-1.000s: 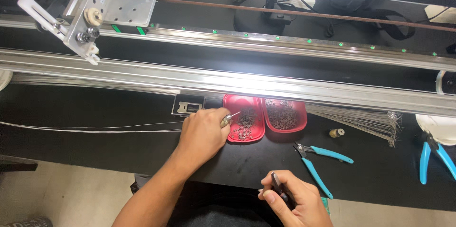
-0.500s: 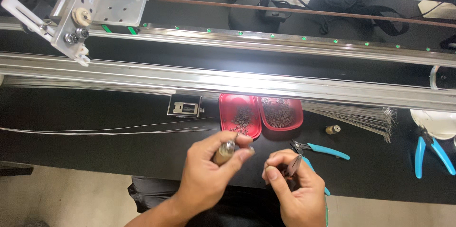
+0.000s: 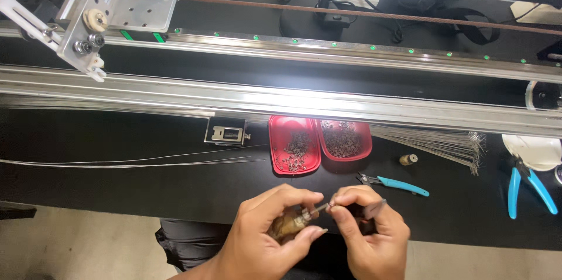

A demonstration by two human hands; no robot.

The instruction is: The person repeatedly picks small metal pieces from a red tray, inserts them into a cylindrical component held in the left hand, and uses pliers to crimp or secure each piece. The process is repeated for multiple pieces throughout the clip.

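A: How far along, going by the red trays (image 3: 319, 144) on the bench (image 3: 146, 189)?

B: Both trays hold many small metal pieces; loose wires (image 3: 134, 161) lie left of them. Nearer than the trays, the left hand (image 3: 266, 236) is closed round a brown-handled tool (image 3: 291, 224). The right hand (image 3: 369, 230) pinches a small piece at its tip, seemingly mid-fitting.

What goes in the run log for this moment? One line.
left hand: grips brass-coloured tool | right hand: pinches thin pin at tool tip | red trays behind

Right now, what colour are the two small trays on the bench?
Red, both trays, seen best in the head view.
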